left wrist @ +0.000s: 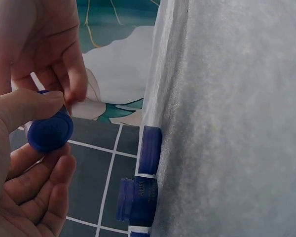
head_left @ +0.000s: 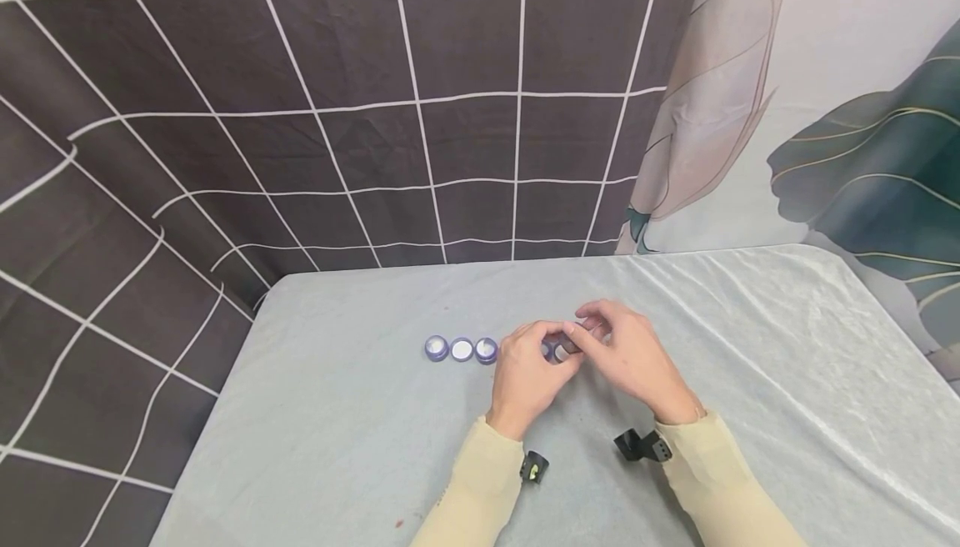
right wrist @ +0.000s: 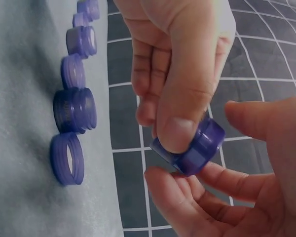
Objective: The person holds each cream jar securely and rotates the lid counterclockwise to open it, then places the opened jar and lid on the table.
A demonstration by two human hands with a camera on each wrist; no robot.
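Observation:
My left hand [head_left: 527,368] pinches a small blue-purple jar [left wrist: 50,132] between thumb and fingers, held above the table. In the right wrist view the same jar [right wrist: 200,150] is tilted; whether a lid is on it I cannot tell. My right hand [head_left: 628,357] is close beside it, thumb apart from the jar and fingers loosely bent under its edge. Whether those fingers touch it is unclear. Below the hands, open jars [right wrist: 74,111] and lids [right wrist: 66,160] stand alternately in a row. In the head view my left hand hides part of that row.
A pale grey velvety cloth [head_left: 337,414] covers the table. At the row's left end stand a jar [head_left: 437,348] and an upturned lid [head_left: 461,349]. A dark curtain [head_left: 465,47] with white grid lines hangs behind, beside a leaf-patterned one [head_left: 847,113].

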